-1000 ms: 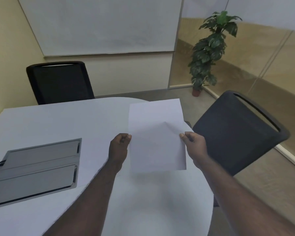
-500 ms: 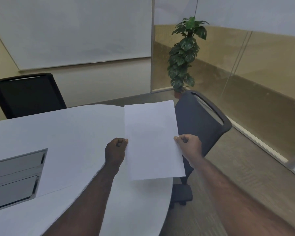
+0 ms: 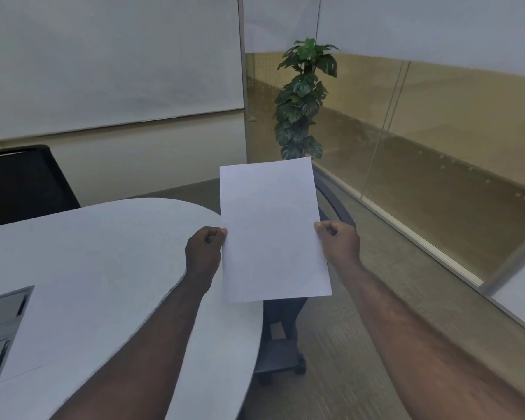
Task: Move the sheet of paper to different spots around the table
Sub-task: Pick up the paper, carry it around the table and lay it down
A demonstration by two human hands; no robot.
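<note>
A blank white sheet of paper (image 3: 272, 228) is held up in the air, flat and upright, past the right end of the white oval table (image 3: 97, 262). My left hand (image 3: 204, 253) pinches its left edge about midway down. My right hand (image 3: 340, 241) pinches its right edge at the same height. The sheet hides most of a dark chair behind it and hangs partly beyond the table's rounded edge.
A dark office chair (image 3: 285, 338) stands at the table's right end behind the paper. Another black chair (image 3: 22, 183) is at the far left. A grey cable hatch (image 3: 0, 325) is set into the table. A potted plant (image 3: 303, 101) stands by the glass wall (image 3: 437, 147).
My view has swung to the right and both hands have carried the paper rightward, from over the table to past its right end. The crease near my right hand has flattened.
</note>
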